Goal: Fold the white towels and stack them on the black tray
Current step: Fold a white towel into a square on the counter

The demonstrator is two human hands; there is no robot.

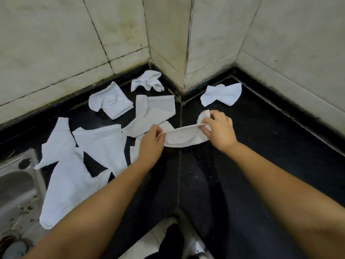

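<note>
A small white towel hangs stretched between both hands just above the black counter. My left hand pinches its left end. Its right end, with a corner sticking up, is pinched by my right hand. Several more white towels lie unfolded on the counter: a large one at the left, one beside it, one in the middle, a crumpled one, another by the wall, and one at the back right. No black tray shows in the view.
A steel sink sits at the left edge, with a drain below it. Tiled walls form a protruding corner at the back of the counter. The counter's front edge and floor show at the bottom.
</note>
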